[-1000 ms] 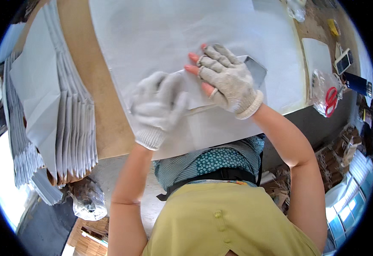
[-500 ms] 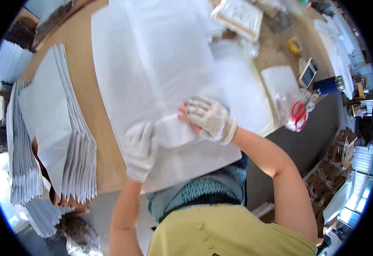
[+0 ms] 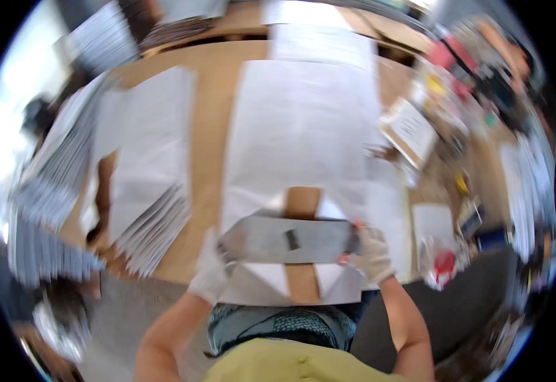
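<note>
A flat grey plate point(image 3: 265, 240) with a dark mark near its middle lies across the near end of a white paper bag point(image 3: 297, 127). That end is opened out into folded corners, with the brown inner paper point(image 3: 302, 280) showing before and behind the plate. My left hand point(image 3: 209, 270), in a white knit glove, holds the plate's left end; its fingers are blurred. At the right end, my right hand point(image 3: 373, 253) grips the plate, bare fingertips showing from a similar glove. More white bags lie beneath the opened one.
Fanned stacks of white paper bags point(image 3: 154, 153) lie on the table's left side. On the right are a white packet point(image 3: 410, 132), a yellow tape roll point(image 3: 462, 183), a phone point(image 3: 471, 219) and red-handled scissors point(image 3: 443, 262). Another person point(image 3: 497, 48) is at the far right.
The bag's near end, folded flat before, is now opened out. The grey plate has come into view between my hands, which have spread apart. The head view has shifted, showing more of the table's far side.
</note>
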